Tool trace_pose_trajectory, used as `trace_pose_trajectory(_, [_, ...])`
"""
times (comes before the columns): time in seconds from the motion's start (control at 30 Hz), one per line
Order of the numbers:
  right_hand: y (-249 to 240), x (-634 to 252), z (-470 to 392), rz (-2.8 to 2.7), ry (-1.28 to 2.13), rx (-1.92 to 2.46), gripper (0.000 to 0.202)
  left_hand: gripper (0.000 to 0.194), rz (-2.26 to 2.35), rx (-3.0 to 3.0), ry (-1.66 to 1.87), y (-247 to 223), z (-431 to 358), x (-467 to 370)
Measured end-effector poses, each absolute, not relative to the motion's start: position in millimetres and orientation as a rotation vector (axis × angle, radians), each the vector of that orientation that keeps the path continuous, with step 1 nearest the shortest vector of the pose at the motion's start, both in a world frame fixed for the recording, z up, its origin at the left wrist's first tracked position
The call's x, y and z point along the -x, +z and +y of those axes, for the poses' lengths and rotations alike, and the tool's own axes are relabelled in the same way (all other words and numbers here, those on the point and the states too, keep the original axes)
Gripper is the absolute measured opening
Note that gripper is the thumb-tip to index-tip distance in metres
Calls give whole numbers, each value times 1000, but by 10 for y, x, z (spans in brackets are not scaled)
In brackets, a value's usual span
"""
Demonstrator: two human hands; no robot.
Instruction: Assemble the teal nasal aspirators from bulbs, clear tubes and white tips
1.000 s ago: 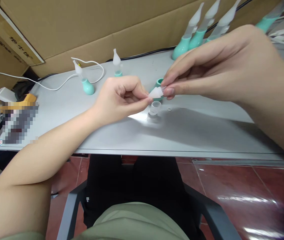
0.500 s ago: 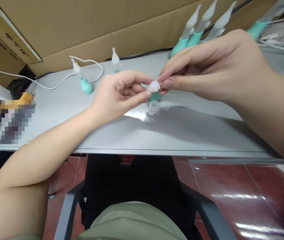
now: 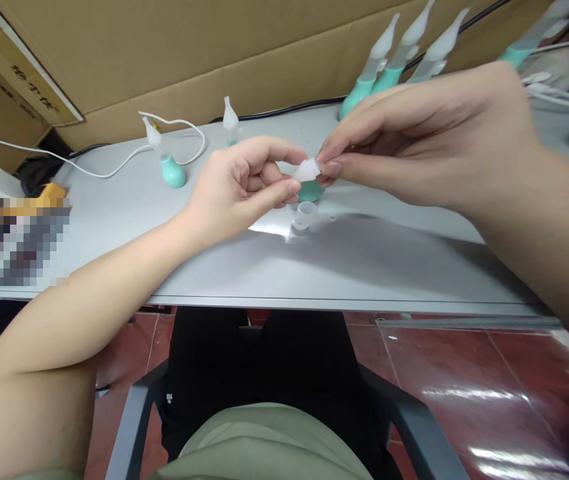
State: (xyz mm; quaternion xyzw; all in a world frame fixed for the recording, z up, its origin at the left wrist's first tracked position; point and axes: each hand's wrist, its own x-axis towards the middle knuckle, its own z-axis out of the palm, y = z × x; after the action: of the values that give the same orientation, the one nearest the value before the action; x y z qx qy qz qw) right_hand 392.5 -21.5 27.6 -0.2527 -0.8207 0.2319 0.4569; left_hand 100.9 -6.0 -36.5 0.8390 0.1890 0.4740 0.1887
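Between both hands, over the grey table, is a small white translucent tip [image 3: 307, 170]. My left hand [image 3: 244, 187] holds its wide end between thumb and fingers. The thumb and fingertips of my right hand [image 3: 414, 143] pinch its narrow end. A teal bulb [image 3: 310, 192] stands just behind and below the tip, partly hidden by it and the fingers. Nearer the front edge, a clear short tube piece [image 3: 305, 217] rests on the table, with a tiny clear ring [image 3: 333, 218] to its right.
Assembled teal bulbs with white tips stand at the left [image 3: 173, 172], at the back [image 3: 231, 117] and in a group at the back right [image 3: 359, 97]. A white cable [image 3: 114, 175] and charger [image 3: 1, 185] lie left. Cardboard [image 3: 164, 53] walls the back.
Both hands keep their hold on the white tip. The left index finger has lifted slightly from it, and the right hand has shifted a little.
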Motion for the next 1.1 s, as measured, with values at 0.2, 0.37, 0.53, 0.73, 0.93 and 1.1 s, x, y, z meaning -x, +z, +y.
trace_pose_trajectory(0.2, [297,-3914,-195,-2070,575,591,26,50,521,-2298,1269,-297,-130,-1005])
trace_pose_trajectory(0.37, [351,-3945,-193,-2096,748,633,53,48,468,-2344,1267,-232,-166,-1017])
trace_pose_trajectory(0.53, [395,-3972,-211,-2091,849,684,64,32,377,-2505,1403,-172,-110,-1023])
trace_pose_trajectory(0.73, [372,-3933,-212,-2051,900,708,66,28,357,-2642,1389,-159,-63,-1002])
trace_pose_trajectory(0.93, [358,-3883,-180,-2007,1020,638,52,64,468,-2643,1466,-215,-60,-1049])
trace_pose_trajectory(1.1, [347,-3887,-159,-2018,1004,628,38,54,529,-2698,1383,-160,-154,-993])
